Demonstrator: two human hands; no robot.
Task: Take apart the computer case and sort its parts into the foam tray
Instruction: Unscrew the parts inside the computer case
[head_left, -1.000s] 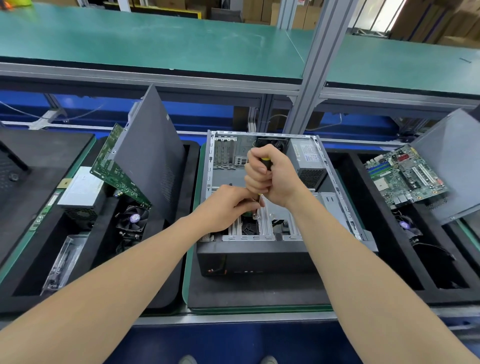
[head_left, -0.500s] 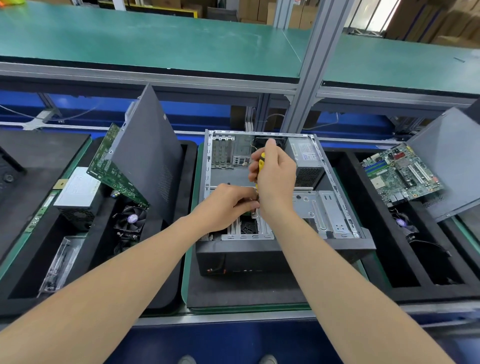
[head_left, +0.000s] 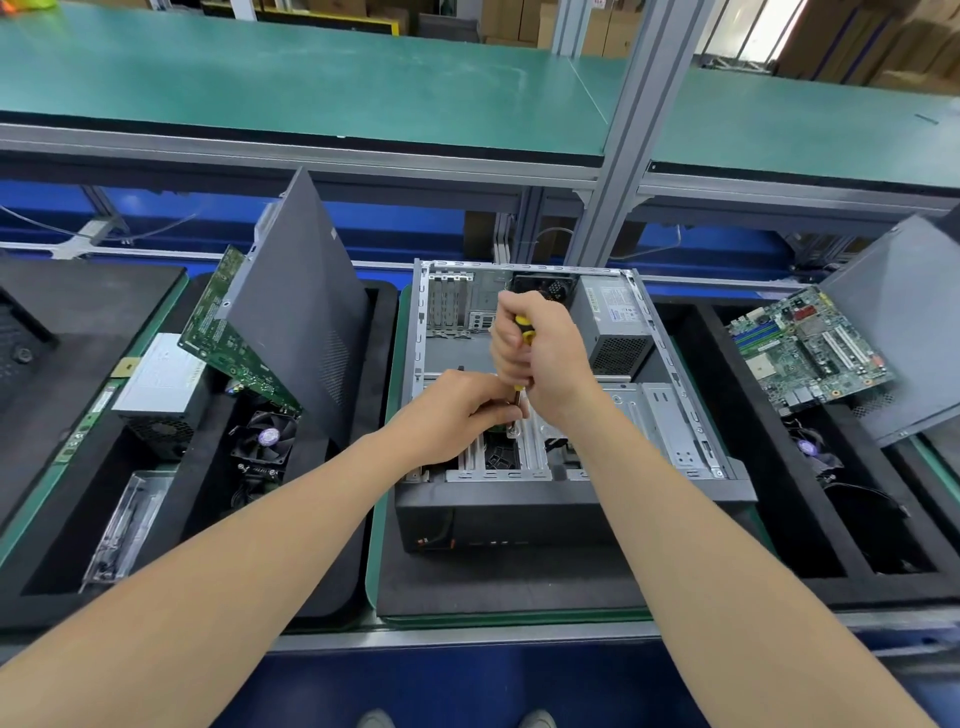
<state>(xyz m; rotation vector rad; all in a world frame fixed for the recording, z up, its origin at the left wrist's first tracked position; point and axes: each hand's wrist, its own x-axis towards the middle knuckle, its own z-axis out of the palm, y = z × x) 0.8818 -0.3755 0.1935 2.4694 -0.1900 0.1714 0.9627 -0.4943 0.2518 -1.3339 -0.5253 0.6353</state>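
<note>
1. Computer case (head_left: 524, 509) lay open on the middle foam tray (head_left: 498, 597).
2. Right hand (head_left: 545, 358) clenched a screwdriver (head_left: 525, 332); left hand (head_left: 462, 410) pinched its shaft at the near drive cage (head_left: 524, 447).
3. Unscrewing seemed underway; next, lifting the screw clear.

computer case (head_left: 524, 364): bare matt metal | foam tray (head_left: 374, 332): matt black foam

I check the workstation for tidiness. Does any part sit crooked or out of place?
Yes. In the left black foam tray, the green circuit board stands tilted against the upright dark grey side panel, not flat in a compartment.
</note>
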